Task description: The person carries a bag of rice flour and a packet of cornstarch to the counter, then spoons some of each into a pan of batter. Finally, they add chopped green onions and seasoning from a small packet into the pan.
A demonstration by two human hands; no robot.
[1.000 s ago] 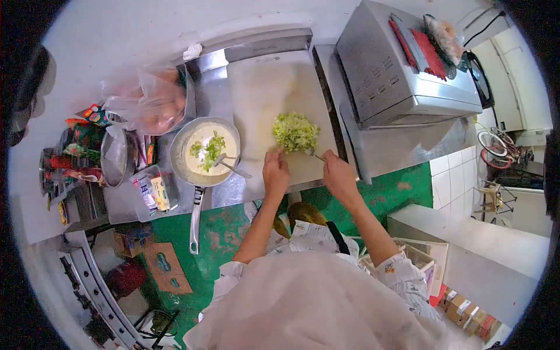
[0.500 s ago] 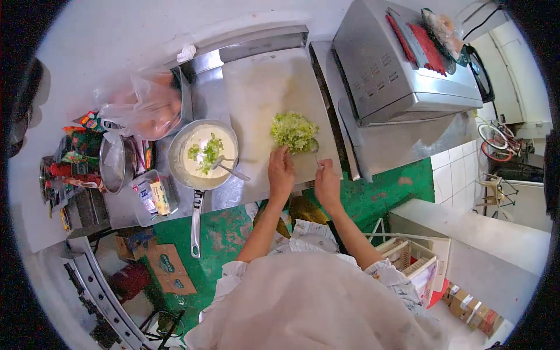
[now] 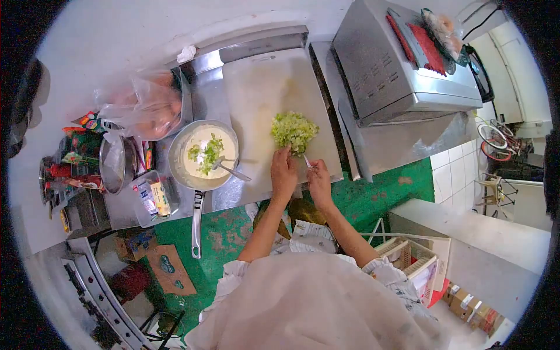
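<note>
A pile of chopped pale-green vegetable point(image 3: 294, 129) lies on the white cutting board point(image 3: 251, 99). My left hand point(image 3: 283, 175) rests at the near edge of the pile, its fingers extended and touching the pieces. Closed around a metal spoon point(image 3: 307, 160), my right hand point(image 3: 318, 182) is just right of the left one. The spoon's bowl is hidden at the pile. To the left stands a saucepan point(image 3: 175, 166) of creamy white mixture with chopped green pieces on top. Another spoon point(image 3: 234, 172) leans in it, handle over the rim.
Left of the pan are a plastic tub point(image 3: 146, 219) with packets, a metal bowl point(image 3: 114, 166) and a clear bag point(image 3: 154, 108) of orange-brown items. A silver oven-like appliance point(image 3: 385, 76) stands right of the board. The pan's handle point(image 3: 196, 227) sticks out over the counter edge.
My right hand has moved left and slightly nearer the left hand, with the spoon turned and its bowl now out of sight. My left hand has barely shifted.
</note>
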